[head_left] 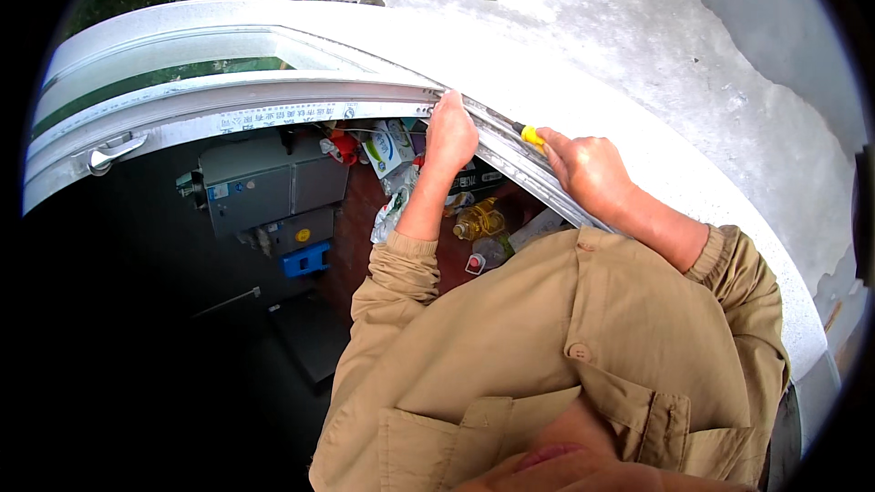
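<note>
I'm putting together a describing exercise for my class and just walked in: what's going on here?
A person in a tan jacket has both hands at a window frame. The right hand holds a yellow-handled tool, which points along the frame toward the left hand. The left hand is at the frame's corner; whether it grips anything is hard to tell.

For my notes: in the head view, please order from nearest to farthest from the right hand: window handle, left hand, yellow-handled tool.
1. Yellow-handled tool, held in the right hand.
2. Left hand, left of the tool.
3. Window handle, far left.
</note>
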A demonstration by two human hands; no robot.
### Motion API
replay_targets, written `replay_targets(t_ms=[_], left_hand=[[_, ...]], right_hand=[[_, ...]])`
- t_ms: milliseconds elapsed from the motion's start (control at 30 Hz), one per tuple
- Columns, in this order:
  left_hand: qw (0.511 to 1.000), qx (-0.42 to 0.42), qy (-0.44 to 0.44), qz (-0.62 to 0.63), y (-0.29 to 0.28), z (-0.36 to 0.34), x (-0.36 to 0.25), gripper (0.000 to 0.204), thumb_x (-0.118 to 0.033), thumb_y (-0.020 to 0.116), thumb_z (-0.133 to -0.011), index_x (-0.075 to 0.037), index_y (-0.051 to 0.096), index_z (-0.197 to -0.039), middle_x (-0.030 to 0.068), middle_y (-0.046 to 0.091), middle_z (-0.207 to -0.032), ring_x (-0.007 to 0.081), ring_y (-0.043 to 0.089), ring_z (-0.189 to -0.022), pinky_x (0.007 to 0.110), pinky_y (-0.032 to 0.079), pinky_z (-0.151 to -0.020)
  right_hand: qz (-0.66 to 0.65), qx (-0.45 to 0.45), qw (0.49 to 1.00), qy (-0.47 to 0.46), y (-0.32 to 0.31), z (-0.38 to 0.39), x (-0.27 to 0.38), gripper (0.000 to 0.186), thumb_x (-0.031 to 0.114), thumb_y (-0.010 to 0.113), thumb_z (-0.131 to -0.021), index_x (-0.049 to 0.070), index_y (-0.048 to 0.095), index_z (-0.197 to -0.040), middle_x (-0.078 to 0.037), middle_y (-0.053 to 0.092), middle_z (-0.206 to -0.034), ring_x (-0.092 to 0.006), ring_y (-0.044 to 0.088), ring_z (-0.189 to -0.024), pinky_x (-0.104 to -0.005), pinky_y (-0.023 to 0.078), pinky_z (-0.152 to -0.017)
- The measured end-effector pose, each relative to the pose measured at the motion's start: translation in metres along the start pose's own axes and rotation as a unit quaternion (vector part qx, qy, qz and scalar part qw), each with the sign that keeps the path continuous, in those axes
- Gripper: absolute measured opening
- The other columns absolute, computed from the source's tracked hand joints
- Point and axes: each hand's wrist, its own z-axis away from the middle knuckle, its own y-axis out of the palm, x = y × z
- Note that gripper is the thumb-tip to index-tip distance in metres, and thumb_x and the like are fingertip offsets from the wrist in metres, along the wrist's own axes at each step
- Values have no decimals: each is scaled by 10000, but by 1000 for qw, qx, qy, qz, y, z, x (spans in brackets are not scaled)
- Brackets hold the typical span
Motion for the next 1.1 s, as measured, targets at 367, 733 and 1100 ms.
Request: replay_targets(t_ms=[367, 733, 1100], left_hand=[[999, -9, 32, 22, 2, 4, 7, 361, 2, 503, -837, 120, 551, -1175, 330, 614, -1138, 442, 582, -1118, 471, 454, -991], [960, -125, 121, 220, -92, -42, -87, 518, -72, 482, -899, 89, 411, -1387, 330, 548, -1298, 425, 505, -1273, 414, 392, -1071], [999, -15, 30, -16, 2, 10, 2, 427, 36, 468, -832, 137, 482, -1247, 332, 559, -1255, 441, 508, -1229, 457, 394, -1070]], right_hand=[[8, -24, 999, -20, 38, -34, 4, 239, 154, 627, -905, 44, 673, -1113, -172, 618, -609, -351, 614, -538, -449, 494, -518], [-137, -196, 969, 56, -53, -14, 0, 245, 144, 582, -976, 33, 679, -1171, -206, 619, -654, -297, 625, -540, -376, 502, -541], [13, 22, 999, -26, 1, -10, -2, 270, 125, 623, -894, 35, 667, -1144, -177, 611, -614, -352, 608, -550, -443, 495, -525]])
